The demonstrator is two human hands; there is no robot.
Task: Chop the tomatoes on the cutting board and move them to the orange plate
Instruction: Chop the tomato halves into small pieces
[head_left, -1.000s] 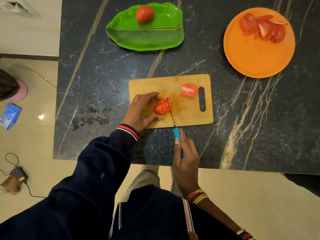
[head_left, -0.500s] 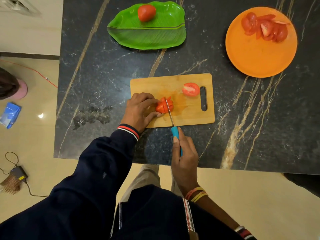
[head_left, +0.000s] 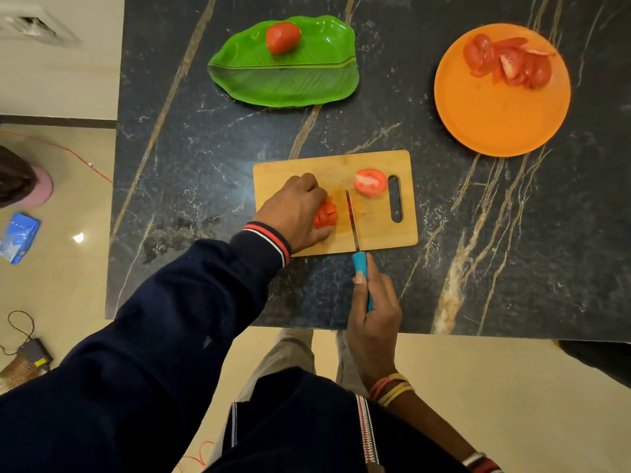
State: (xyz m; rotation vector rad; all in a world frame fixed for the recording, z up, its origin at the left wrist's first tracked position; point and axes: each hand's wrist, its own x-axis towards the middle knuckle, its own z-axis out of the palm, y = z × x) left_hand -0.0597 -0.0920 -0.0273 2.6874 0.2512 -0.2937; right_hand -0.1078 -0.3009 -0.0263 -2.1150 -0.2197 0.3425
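Note:
On the wooden cutting board [head_left: 375, 230], my left hand [head_left: 293, 213] curls over a bunch of cut tomato pieces [head_left: 326, 215] and holds them together. My right hand [head_left: 374, 312] grips the blue handle of a knife [head_left: 355, 230]; its blade lies on the board just right of the pieces, apart from them. A tomato half [head_left: 370, 180] lies cut face up near the board's handle slot. The orange plate [head_left: 495, 124] at the far right carries a pile of tomato slices [head_left: 508, 61].
A green leaf-shaped plate [head_left: 290, 83] at the back holds one whole tomato [head_left: 282, 37]. The dark marble counter [head_left: 205, 148] ends just in front of my right hand. Left of it, on the floor, lie a blue packet [head_left: 18, 237] and a cable [head_left: 20, 326].
My left hand has closed over the cut pieces and gathered them leftward. The knife has come out of the tomato and now lies slightly to its right.

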